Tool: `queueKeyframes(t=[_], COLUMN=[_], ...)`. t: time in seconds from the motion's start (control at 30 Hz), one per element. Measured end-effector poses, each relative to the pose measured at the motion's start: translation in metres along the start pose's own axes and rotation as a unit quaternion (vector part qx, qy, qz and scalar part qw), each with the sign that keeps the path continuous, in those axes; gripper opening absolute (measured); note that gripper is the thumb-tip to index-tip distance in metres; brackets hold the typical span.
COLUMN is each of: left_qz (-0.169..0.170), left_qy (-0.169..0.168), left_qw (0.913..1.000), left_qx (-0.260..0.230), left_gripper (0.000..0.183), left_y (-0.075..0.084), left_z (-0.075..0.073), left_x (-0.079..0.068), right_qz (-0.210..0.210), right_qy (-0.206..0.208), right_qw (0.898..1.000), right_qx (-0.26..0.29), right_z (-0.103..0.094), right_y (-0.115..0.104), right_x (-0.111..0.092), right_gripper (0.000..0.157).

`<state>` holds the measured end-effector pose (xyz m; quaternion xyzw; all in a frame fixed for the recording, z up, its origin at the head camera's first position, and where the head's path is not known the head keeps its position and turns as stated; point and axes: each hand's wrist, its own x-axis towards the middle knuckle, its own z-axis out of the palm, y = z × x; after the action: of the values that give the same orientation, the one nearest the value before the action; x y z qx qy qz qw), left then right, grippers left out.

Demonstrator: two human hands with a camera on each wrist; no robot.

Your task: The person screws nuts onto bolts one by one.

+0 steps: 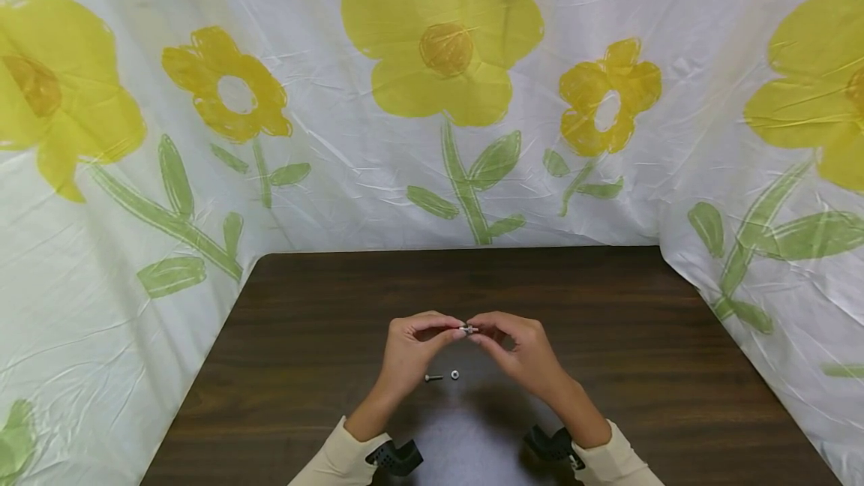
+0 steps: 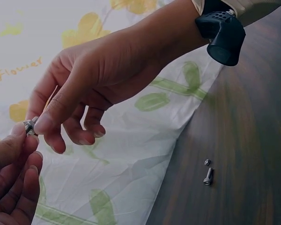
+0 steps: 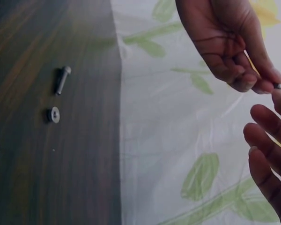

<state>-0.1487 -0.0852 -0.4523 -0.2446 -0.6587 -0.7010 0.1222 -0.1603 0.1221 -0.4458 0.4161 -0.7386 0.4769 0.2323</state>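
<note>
L hand (image 1: 413, 347) and R hand (image 1: 521, 347) meet fingertip to fingertip, both pinched on one small metal piece (image 1: 469, 329), thumb vs. index on each side. Looks like a bolt w/ a nut on it, but it's mostly hidden by fingertips, so can't say for sure. It lies roughly crosswise betw. the hands, up off the table, prob. so each hand gets its own end and one can turn while the other steadies. Tips only, I'd guess bc. the part's too tiny for a full fist.

Just below the hands, from where I'm standing, a loose bolt (image 1: 434, 377) lies on its side, a ring-shaped nut (image 1: 455, 375) flat next to it, not touching. Close by the hands, presumably for easy reach; paired, maybe so the two don't get mixed up or lost.

Further out: dark wood table (image 1: 304, 313), black wrist cam (image 1: 398, 458) at each cuff, and white flower-print cloth (image 1: 324, 208) hung round the back & sides, prob. as a backdrop.
</note>
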Motion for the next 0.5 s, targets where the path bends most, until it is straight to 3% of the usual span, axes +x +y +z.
queueKeyframes(t=[0.5], left_qz=[0.0], left_qy=[-0.008], left_qw=[0.9999], left_qx=[0.007], left_gripper=[0.01], left_y=[0.0023], left_z=[0.0001], left_x=[-0.0007], right_qz=[0.018], right_qy=[-0.017], right_qw=[1.0], right_qx=[-0.01], right_z=[-0.0003], right_y=[-0.0024], right_x=[-0.0007], right_gripper=[0.019])
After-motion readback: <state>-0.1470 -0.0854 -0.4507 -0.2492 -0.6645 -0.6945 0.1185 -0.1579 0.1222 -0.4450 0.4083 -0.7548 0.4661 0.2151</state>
